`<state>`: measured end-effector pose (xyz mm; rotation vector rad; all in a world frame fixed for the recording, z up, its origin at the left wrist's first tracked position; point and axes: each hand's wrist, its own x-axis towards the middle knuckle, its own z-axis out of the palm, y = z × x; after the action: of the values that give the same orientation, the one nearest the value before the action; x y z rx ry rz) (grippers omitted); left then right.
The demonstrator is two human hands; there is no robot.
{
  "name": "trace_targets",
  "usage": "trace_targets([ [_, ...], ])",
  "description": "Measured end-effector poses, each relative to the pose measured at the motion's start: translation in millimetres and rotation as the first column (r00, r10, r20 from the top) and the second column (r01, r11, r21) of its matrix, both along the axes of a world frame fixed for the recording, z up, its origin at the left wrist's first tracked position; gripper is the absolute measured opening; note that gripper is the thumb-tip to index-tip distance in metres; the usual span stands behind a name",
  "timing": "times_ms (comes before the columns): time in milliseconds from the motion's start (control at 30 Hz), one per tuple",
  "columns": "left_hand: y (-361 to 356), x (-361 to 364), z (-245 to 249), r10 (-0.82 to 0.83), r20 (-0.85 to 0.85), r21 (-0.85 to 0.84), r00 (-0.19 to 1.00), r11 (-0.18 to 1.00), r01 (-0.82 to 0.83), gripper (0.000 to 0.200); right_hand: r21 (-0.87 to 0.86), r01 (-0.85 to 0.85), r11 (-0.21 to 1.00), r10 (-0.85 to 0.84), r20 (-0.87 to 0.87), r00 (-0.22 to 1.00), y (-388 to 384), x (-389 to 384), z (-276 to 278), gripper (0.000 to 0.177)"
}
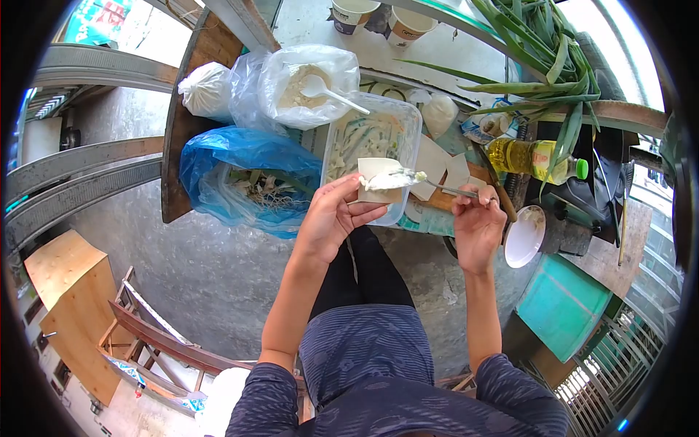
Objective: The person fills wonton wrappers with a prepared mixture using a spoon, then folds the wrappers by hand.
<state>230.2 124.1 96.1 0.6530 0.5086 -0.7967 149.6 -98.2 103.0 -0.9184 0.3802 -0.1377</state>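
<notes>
My left hand [336, 213] is closed on the edge of a square dumpling wrapper [370, 169], held over the near part of a clear plastic tub [412, 138]. White filling [384, 180] lies across the wrapper. In my right hand [477, 222] is a metal spoon [453, 190], its handle between thumb and fingers and its filling-coated bowl at the wrapper. Inside the tub is a pale filling mix with green bits [357, 142]. Loose wrappers [429, 162] lie on a wooden board [442, 200] to the tub's right.
A blue plastic bag [211, 156] with green scraps and roots sits left. Behind it, a clear bag of powder [295, 91] holds a white plastic spoon [328, 91]. An oil bottle [535, 159], green leaves [561, 65] and a small white bowl [524, 244] are right. Paper cups [409, 28] stand behind.
</notes>
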Motion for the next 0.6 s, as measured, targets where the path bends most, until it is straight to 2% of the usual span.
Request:
trace_targets([
  [300, 4.1, -4.4, -0.8, -0.013, -0.072, 0.006, 0.997, 1.0, 0.013, 0.032, -0.036, 0.013, 0.999, -0.014, -0.049, 0.999, -4.7, 4.5, -5.3, 0.019],
  [500, 10.2, -8.9, -6.9, 0.012, -0.023, 0.073, 1.0, 0.997, -0.01, 0.034, -0.134, -0.015, 0.991, 0.013, -0.016, 1.0, -8.4, 8.7, -6.5, 0.019],
  [600, 14.8, -7.9, -7.4, 0.027, 0.046, 0.087, 0.999, 0.996, -0.031, 0.035, -0.113, -0.011, 0.993, 0.011, 0.006, 1.0, -12.1, 8.6, -9.0, 0.02],
])
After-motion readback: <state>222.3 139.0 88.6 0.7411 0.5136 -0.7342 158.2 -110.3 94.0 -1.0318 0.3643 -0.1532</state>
